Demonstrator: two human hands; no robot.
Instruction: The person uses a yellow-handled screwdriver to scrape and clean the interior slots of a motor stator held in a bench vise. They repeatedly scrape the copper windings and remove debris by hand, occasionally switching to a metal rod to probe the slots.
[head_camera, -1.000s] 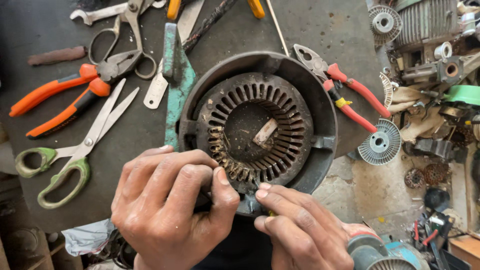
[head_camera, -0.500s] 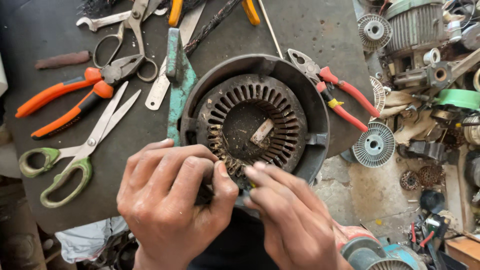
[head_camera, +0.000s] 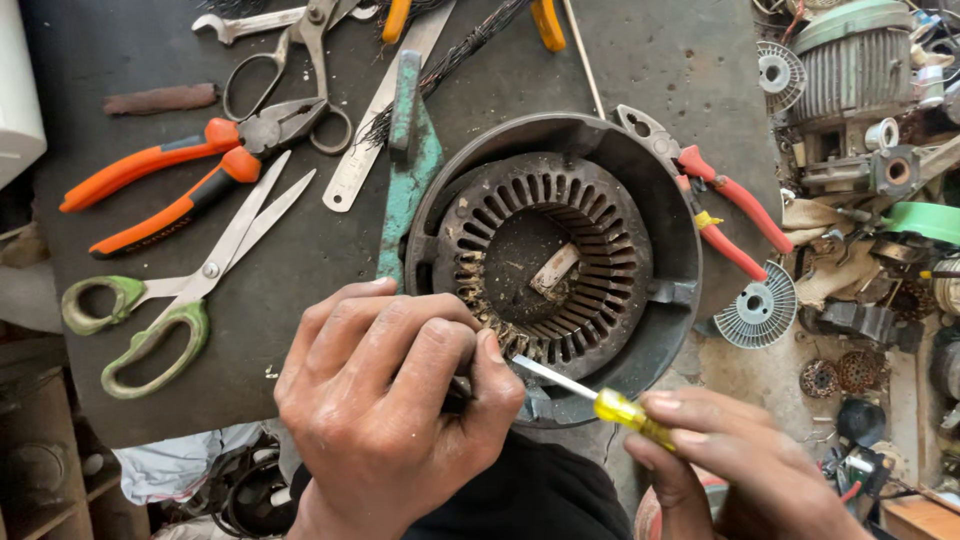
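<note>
On the bench: dark work surface (head_camera: 640, 60), strewn with hand tools.
Motor housing: round dark casing (head_camera: 655, 180) at bench centre, open side up, near edge overhanging toward the body.
Stator core: slotted ring (head_camera: 590, 215) seated inside the casing, rusty, a pale scrap lying in its bore.
Left hand: (head_camera: 395, 420) curled narrow over the near rim of the casing, fingertips pressed together at the lower slots; whatever is pinched there cannot be made out.
Right hand: (head_camera: 745, 470) closed on the screwdriver handle, low right, off the bench edge.
Screwdriver: yellow clear handle, thin steel shaft (head_camera: 600, 398), tip lying against the casing rim just beside the left thumb.
Green bar: flat painted tool (head_camera: 410, 170) leaning against the casing's left side.
Scissors: green-handled pair (head_camera: 190, 300), blades open, left of the casing.
Orange pliers: (head_camera: 170, 190) above the scissors.
Red pliers: (head_camera: 720, 215) touching the casing's right edge.
Fan disc: small grey finned wheel (head_camera: 760, 310), right of the casing, off the bench.
</note>
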